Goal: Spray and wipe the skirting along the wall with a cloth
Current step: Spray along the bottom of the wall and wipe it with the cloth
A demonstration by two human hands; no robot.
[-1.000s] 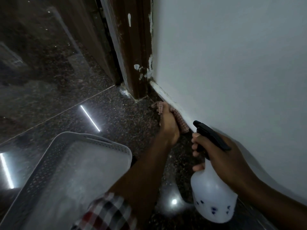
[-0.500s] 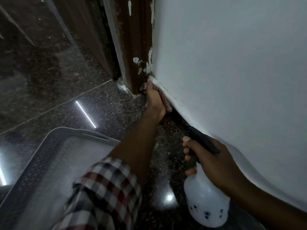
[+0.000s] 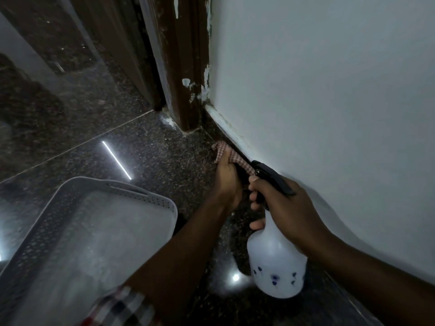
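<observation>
Cloth pressed to skirting by left grip; spray bottle carried in right grip.

The checked cloth (image 3: 229, 155) is bunched and clamped in the left hand (image 3: 227, 178), and is held against the dark skirting (image 3: 213, 124) where the white wall (image 3: 317, 102) meets the speckled floor (image 3: 150, 147), near the brown door frame (image 3: 186, 67). The cloth protrudes past the fingertips toward the frame. The right hand (image 3: 288, 209) is closed around the neck of the white spray bottle (image 3: 275, 267), with fingers wrapped at the black trigger head (image 3: 270, 176); the nozzle lies just beside the cloth. The bottle body hangs below the grip, above the floor. A perforated grey basket (image 3: 113, 187) is located on the floor to the left of the forearm, and a checked sleeve (image 3: 117, 307) is visible at the lower edge.
</observation>
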